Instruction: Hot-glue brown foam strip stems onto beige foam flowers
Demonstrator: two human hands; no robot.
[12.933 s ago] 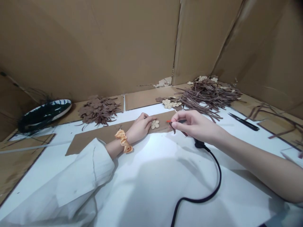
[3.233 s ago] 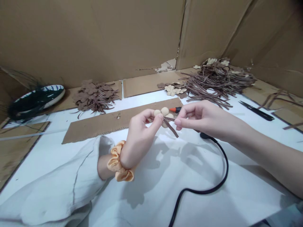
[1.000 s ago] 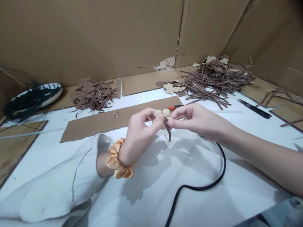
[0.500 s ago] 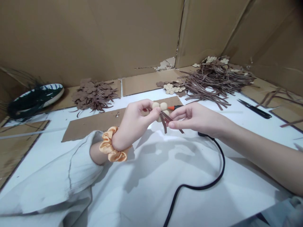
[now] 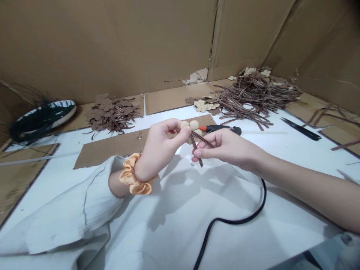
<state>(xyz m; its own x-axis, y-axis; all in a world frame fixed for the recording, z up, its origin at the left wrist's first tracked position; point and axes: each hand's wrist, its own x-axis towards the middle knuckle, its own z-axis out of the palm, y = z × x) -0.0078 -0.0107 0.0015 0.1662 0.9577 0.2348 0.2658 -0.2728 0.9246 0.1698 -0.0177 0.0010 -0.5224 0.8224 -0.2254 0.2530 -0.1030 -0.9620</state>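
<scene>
Near the middle of the view, my left hand [image 5: 168, 144] pinches a cream flower-shaped piece [image 5: 194, 125] with its thumb on top. Brown stitched strips [image 5: 206, 140] hang from the flower in two tails. My right hand [image 5: 222, 148] is closed at the lower part of these strips, its thumb and fingertips around one tail. Just behind my right hand is a black and orange tool [image 5: 222, 129], its orange end beside the flower; what supports it is hidden.
A brown flower pile [image 5: 105, 112] lies left of centre, a strip pile [image 5: 253, 93] at the back right. Black snips [image 5: 300, 128] lie at right, a plate of dark thread [image 5: 63, 118] at left. A black cable [image 5: 233, 221] curves across the front.
My right hand has moved slightly down and left along the strips, and its fingers now close on a tail. More of the tool's black body shows. My left hand has barely moved.
</scene>
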